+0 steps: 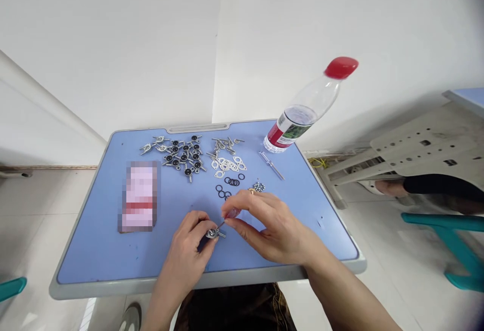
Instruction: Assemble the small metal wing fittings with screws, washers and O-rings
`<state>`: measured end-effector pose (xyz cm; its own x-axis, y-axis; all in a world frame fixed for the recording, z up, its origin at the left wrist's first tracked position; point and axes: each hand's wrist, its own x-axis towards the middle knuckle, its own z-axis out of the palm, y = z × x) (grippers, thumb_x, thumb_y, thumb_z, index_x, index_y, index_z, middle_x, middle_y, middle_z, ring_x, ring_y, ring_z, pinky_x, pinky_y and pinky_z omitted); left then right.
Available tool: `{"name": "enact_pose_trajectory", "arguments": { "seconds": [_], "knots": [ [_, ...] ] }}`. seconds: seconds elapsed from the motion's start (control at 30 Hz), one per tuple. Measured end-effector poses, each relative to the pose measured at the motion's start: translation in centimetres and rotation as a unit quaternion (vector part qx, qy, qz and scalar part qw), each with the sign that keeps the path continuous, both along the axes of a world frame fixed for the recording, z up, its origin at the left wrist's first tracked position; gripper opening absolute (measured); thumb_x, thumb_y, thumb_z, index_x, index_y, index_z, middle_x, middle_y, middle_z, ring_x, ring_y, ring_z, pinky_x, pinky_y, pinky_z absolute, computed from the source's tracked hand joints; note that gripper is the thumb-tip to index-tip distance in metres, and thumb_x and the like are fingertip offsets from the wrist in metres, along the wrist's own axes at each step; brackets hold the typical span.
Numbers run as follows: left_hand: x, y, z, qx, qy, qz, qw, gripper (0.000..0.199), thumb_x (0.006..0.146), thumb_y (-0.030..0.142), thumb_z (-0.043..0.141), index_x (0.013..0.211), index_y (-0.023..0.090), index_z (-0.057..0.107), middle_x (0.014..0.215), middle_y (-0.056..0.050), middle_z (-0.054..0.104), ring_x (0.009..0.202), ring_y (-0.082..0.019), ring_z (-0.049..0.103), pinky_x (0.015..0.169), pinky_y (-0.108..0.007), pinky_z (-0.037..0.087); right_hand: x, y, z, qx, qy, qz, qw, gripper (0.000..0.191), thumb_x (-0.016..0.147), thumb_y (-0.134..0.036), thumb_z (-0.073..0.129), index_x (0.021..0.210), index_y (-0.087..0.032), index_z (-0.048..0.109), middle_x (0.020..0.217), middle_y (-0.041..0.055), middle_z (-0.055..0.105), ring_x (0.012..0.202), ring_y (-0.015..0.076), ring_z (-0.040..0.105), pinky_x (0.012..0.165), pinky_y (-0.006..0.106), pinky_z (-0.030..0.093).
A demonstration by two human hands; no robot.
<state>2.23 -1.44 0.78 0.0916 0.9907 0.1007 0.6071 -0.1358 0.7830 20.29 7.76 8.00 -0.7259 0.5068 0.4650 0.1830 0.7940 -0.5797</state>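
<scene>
The person's left hand (189, 243) is bent almost closed, and its thumb and fingertips hold a small silver metal part with a round body and short stem (213, 233), low over the blue desktop with a grey rim (94, 255), near its front edge. The right hand (268, 225) is half curled; its thumb and forefinger pinch a tool with a translucent pinkish handle (232, 213). The thin shaft of this tool points down to the metal part, but whether the tip touches it, I cannot tell.

Beyond the hands lie black thin rings (233, 182) and, just behind the right hand, a small heap of shiny silver pieces (259, 186). Farther back are flat silver oval plates (226, 164), and to the left of them a group of metal parts with black round centres (184, 157). A clear plastic bottle with red cap (291, 124) stands at the far right.
</scene>
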Motion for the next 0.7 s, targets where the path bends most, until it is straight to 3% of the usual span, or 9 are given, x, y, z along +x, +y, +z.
{"name": "enact_pose_trajectory", "arguments": {
  "seconds": [0.7],
  "knots": [
    [0.04, 0.0, -0.18, 0.011, -0.015, -0.002, 1.0, 0.021, 0.086, 0.008, 0.054, 0.101, 0.022, 0.06, 0.099, -0.004, 0.054, 0.091, -0.017, 0.055, 0.081, -0.031, 0.046, 0.03, -0.28, 0.12, -0.017, -0.004, -0.014, 1.0, 0.019, 0.09, -0.009, 0.051, 0.106, -0.019, 0.049, 0.085, 0.0013, 0.067, 0.077, 0.0121, 0.063, 0.069, 0.025, 0.05]
  ]
}}
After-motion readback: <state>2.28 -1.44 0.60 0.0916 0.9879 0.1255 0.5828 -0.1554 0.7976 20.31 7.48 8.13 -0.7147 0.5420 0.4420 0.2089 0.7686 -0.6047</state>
